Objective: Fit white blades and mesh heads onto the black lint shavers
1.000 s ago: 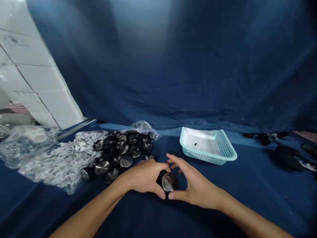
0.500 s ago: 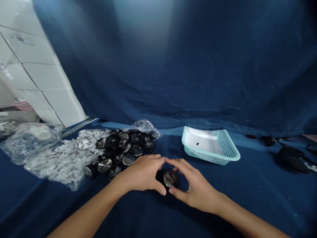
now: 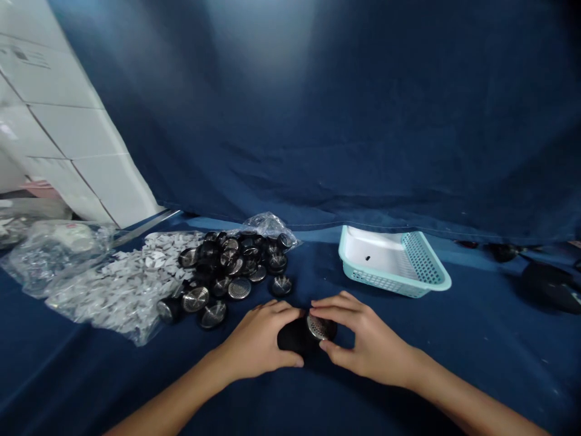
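Got one round black part with a perforated metal face (image 3: 320,327) tipped rightward since a sec ago. Left hand (image 3: 261,339) curled wide round its black side, right hand (image 3: 367,339) pinching its rim narrower. From there: one mint plastic basket (image 3: 390,282) at 2 o'clock, one uncountable black heap (image 3: 227,266) at 10.

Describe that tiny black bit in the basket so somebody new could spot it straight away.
On the blue cloth, right of the heaped black round pieces, sits a pale teal basket. Inside, look at the left part of its white bottom. The bit is the only dark speck on that white surface.
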Available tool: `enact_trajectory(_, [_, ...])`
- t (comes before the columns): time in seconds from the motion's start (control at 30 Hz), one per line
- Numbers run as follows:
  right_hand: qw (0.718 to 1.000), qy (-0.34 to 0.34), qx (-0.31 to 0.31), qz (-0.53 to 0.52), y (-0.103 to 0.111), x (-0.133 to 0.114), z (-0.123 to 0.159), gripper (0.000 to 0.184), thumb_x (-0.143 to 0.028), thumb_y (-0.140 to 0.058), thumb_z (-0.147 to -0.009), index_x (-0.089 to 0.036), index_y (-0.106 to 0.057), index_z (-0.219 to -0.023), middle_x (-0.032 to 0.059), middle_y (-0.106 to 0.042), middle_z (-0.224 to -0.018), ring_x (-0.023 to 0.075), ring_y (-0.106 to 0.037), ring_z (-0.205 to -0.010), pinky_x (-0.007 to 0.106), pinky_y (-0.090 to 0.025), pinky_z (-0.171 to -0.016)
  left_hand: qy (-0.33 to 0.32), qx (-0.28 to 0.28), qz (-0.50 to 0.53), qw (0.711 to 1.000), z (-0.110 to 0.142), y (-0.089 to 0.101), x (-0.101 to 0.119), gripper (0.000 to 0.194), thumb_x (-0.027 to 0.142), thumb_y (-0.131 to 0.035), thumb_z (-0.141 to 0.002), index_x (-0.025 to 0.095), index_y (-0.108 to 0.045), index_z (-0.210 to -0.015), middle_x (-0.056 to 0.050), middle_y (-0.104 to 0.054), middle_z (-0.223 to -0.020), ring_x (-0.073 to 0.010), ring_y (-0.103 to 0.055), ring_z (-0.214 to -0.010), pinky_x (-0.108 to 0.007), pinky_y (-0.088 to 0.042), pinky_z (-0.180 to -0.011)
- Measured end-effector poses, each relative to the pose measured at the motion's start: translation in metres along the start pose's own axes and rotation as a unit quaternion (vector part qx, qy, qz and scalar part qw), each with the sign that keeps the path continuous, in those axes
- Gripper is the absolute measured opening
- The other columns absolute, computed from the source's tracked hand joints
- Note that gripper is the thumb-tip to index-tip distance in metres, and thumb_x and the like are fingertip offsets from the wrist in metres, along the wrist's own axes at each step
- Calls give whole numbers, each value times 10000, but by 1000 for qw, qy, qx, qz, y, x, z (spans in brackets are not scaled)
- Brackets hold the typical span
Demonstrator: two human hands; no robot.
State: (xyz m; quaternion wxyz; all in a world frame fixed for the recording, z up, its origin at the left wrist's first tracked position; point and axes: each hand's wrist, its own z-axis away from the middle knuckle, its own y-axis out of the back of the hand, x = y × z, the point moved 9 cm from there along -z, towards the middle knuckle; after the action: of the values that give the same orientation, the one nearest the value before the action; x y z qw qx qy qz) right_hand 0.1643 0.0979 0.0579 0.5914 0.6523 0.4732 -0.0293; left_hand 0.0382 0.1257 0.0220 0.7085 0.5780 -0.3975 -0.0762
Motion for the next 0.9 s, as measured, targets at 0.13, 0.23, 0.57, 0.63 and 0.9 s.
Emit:
enact_trajectory(0.13, [1000, 7, -28, 11, -1, -2, 1, 425, -240, -634, -822, -225, -610, -1246, 86, -615, -1306, 259, -570, -1195, 527, -303, -1113, -11, 10, 16, 1000, -3, 4, 2, 553, 519, -795, -626, 259, -639, -1089, -28, -638, -1049, -265, -575, -989, -346, -455, -788])
enact_trajectory(0.23, [999, 4, -41, 16, -2, -2, 2, 429, -238, -618, -849, -238, -587, -1276, 82, -592, -1337, 259, -546, -1225, 536, -291, -1120, -27, 7, 28, 999, -4, 5, 1, 563, 530, -798, -619, 260, -650, -1090, -22, -644, -1007, -248, -586, -944, -334, -446, -781])
enact_trajectory(0.57, [996, 12, -83, 9, -5, -8, -1, 464, -224, -636, -844, -282, -547, -1296, 53, -576, -1327, 246, -513, -1237, 523, -280, -1130, -93, -26, 50, 994, -11, 5, -2, 553, 536, -774, -647, 241, -662, -1101, -34, -658, -1008, -235, -599, -943, -318, -438, -795])
enact_trajectory(0.63, [999, -8, -45, 13, -4, -5, -4, 434, -286, -678, -819, -250, -587, -1242, 72, -619, -1199, 237, -583, -1106, 462, -417, -1035, -90, -14, 38, 995, -9, 5, -4, 581, 538, -791, -623, 248, -653, -1107, -34, -652, -1026, -246, -597, -963, -323, -446, -795])
enact_trajectory(0.9, [991, -67, -25, 115, -10, -7, -4, 464, -398, -656, -815, -200, -592, -1230, 76, -569, -1008, 195, -620, -783, 388, -539, -767, -74, 35, -39, 996, 6, 0, -1, 593, 565, -780, -629, 255, -626, -1111, -29, -636, -986, -265, -593, -945, -361, -481, -772])
